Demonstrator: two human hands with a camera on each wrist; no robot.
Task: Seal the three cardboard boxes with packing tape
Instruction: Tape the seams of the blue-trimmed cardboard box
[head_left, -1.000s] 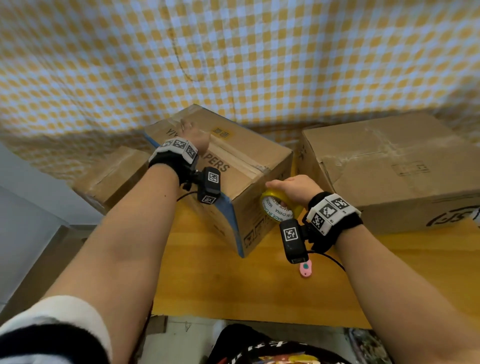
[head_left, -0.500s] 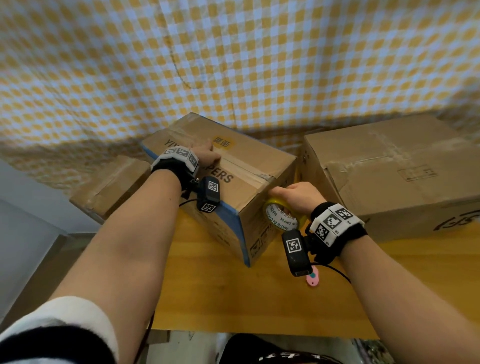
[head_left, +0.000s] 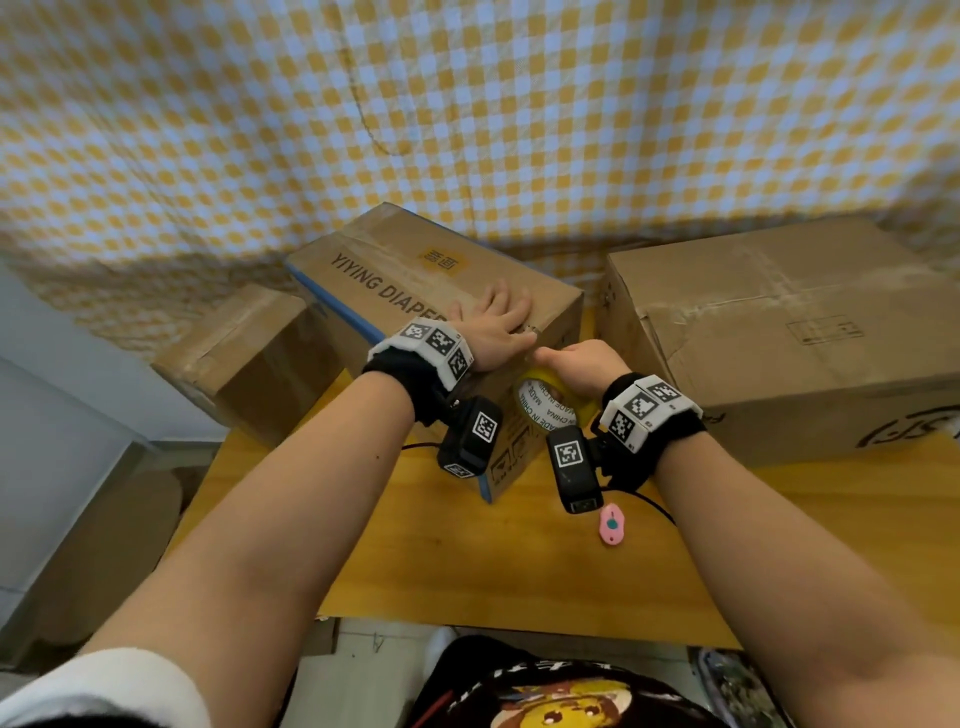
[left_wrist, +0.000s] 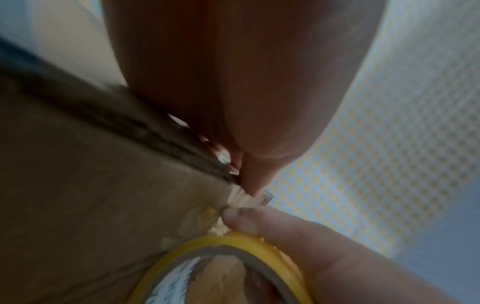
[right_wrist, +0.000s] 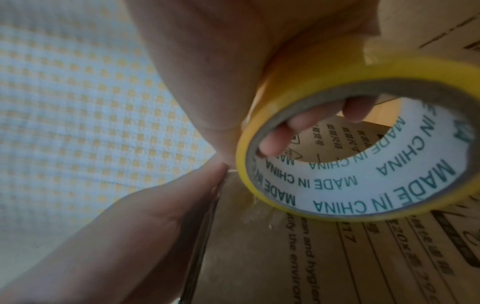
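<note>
Head view is showing the middle box (head_left: 415, 280), printed YIYING DIAPERS, sitting on the wooden surface (head_left: 467, 571) between a smaller box (head_left: 249, 358) and a larger box (head_left: 779, 332). The left hand (head_left: 493, 332) is lying flat with fingers spread on its top near the right end. The right hand (head_left: 582, 364) is gripping the yellow tape roll (head_left: 550, 408) against the box's end face, fingers curling through the core. A pink object (head_left: 611, 524) is lying nearby

This looks like a room in a home used for packing. A yellow-and-white checked cloth (head_left: 467, 104) hangs behind the hands like a curtain. Brown cardboard boxes (head_left: 779, 322) sit on a small yellow wooden table (head_left: 467, 561) under the hands.
</note>
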